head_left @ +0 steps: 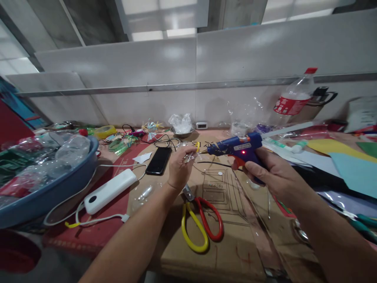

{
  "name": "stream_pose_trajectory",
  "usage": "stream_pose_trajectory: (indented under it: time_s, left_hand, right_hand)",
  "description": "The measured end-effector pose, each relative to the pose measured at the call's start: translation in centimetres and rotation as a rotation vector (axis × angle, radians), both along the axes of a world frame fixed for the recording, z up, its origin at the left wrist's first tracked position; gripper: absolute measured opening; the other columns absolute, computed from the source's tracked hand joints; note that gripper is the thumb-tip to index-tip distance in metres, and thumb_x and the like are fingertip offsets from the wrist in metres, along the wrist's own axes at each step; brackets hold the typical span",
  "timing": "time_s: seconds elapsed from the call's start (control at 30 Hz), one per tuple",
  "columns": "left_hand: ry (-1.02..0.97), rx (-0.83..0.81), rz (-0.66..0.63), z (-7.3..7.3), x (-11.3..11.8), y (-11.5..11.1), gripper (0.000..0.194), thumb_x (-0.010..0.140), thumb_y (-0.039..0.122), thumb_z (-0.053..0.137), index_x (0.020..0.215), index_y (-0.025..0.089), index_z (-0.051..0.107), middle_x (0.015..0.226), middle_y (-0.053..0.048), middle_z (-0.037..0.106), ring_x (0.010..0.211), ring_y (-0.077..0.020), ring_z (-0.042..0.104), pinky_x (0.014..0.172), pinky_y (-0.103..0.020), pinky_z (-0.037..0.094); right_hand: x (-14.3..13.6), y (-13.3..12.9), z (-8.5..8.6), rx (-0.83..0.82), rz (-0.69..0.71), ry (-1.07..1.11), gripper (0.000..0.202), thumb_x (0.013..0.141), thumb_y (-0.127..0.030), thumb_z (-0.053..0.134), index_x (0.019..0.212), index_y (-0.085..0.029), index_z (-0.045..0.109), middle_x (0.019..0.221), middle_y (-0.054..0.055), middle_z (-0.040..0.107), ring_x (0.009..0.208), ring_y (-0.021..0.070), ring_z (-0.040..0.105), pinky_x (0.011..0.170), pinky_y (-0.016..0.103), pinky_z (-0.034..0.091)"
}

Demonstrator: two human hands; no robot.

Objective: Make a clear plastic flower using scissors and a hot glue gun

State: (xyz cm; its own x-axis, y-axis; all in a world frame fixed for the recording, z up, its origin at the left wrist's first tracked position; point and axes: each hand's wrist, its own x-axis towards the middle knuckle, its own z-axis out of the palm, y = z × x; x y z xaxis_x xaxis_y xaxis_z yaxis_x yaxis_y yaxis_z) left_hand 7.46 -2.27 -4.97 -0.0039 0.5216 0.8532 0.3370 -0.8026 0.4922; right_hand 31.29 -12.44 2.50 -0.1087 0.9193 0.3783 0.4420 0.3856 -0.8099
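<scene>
My right hand (265,169) is wrapped round the handle of a blue glue gun (238,146), which has a red light lit on its side. The gun points left, its nozzle close to my left hand (182,163). Pinched in the left fingers is a small piece with a yellow part (198,147) and something clear; its full shape is hard to make out. Below the hands, scissors (203,226) with one yellow and one red handle lie on the cardboard (176,257), which bears line drawings.
A black phone (159,160) and a white power strip (110,191) with cables lie left of centre. At far left stands a blue basin (59,182) of plastic bottles. A large bottle (294,98), coloured sheets (353,173) and green-handled pliers (363,224) are at right.
</scene>
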Motion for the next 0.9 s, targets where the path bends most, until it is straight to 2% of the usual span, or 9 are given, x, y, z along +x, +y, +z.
stream_pose_trajectory:
  time_s: [0.13, 0.3, 0.47, 0.67, 0.9]
  left_hand:
    - [-0.005, -0.037, -0.009, 0.2, 0.1, -0.2, 0.01, 0.089, 0.017, 0.066, 0.096, 0.02, 0.071, 0.096, -0.005, 0.076, 0.09, -0.016, 0.071, 0.085, -0.029, 0.056]
    - [-0.005, -0.052, -0.014, 0.1, 0.2, -0.2, 0.009, 0.089, 0.019, 0.066, 0.097, 0.02, 0.071, 0.095, -0.005, 0.076, 0.089, -0.0165, 0.072, 0.084, -0.029, 0.056]
    - [-0.008, -0.059, -0.031, 0.0, 0.3, -0.2, 0.011, 0.089, 0.019, 0.066, 0.098, 0.02, 0.072, 0.096, -0.005, 0.076, 0.09, -0.017, 0.072, 0.083, -0.03, 0.057]
    - [-0.035, -0.059, -0.063, 0.0, 0.4, -0.3, 0.011, 0.088, 0.018, 0.067, 0.098, 0.02, 0.072, 0.096, -0.005, 0.076, 0.09, -0.0167, 0.072, 0.083, -0.029, 0.056]
    - [-0.018, -0.081, -0.05, 0.2, 0.4, -0.5, 0.012, 0.088, 0.017, 0.068, 0.098, 0.02, 0.072, 0.097, -0.005, 0.077, 0.089, -0.0161, 0.072, 0.082, -0.028, 0.056]
  right_hand:
    - [-0.5, -0.3, 0.5, 0.118, -0.027, -0.125, 0.037, 0.095, -0.053, 0.057, 0.117, -0.026, 0.066, 0.105, 0.008, 0.069, 0.094, 0.0267, 0.063, 0.083, 0.04, 0.052]
    - [-0.8, -0.6, 0.3, 0.162, -0.06, -0.197, 0.041, 0.096, -0.05, 0.055, 0.129, -0.027, 0.063, 0.112, 0.009, 0.07, 0.099, 0.0292, 0.065, 0.088, 0.043, 0.053]
    - [-0.8, -0.7, -0.4, 0.167, -0.069, -0.24, 0.048, 0.097, -0.05, 0.054, 0.139, -0.027, 0.056, 0.113, 0.009, 0.072, 0.097, 0.0292, 0.067, 0.083, 0.042, 0.054]
    - [-1.0, -0.8, -0.6, 0.158, -0.104, -0.266, 0.044, 0.097, -0.05, 0.055, 0.134, -0.028, 0.06, 0.107, 0.008, 0.072, 0.094, 0.0292, 0.067, 0.08, 0.042, 0.054]
    - [-1.1, -0.8, -0.8, 0.227, -0.12, -0.309, 0.041, 0.096, -0.044, 0.057, 0.134, -0.028, 0.059, 0.102, 0.007, 0.071, 0.086, 0.0268, 0.066, 0.076, 0.039, 0.052]
